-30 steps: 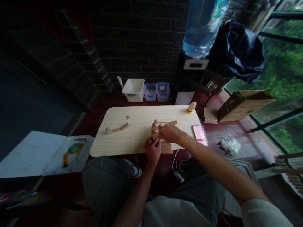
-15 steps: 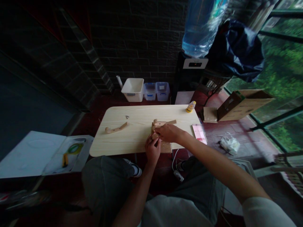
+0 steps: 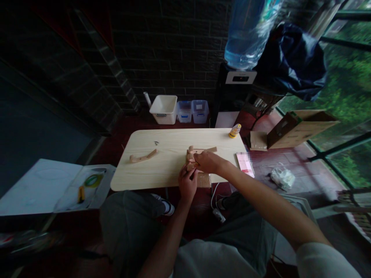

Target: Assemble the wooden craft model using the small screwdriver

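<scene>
On a pale wooden table lies a small wooden assembly of flat cut pieces near the front right edge. My left hand grips the near end of that assembly from below the table edge. Over its top my right hand closes, fingers pinching a part of it. A curved wooden piece lies apart on the table's left side. Two tiny metal bits sit behind it.
A yellow glue bottle stands at the table's far right corner. On the floor are a pink-white packet, an open cardboard box, white and clear bins, a water dispenser, and an open tool case at left.
Both hands stay on the wooden assembly with only slight shifts. The view has drifted a little.
</scene>
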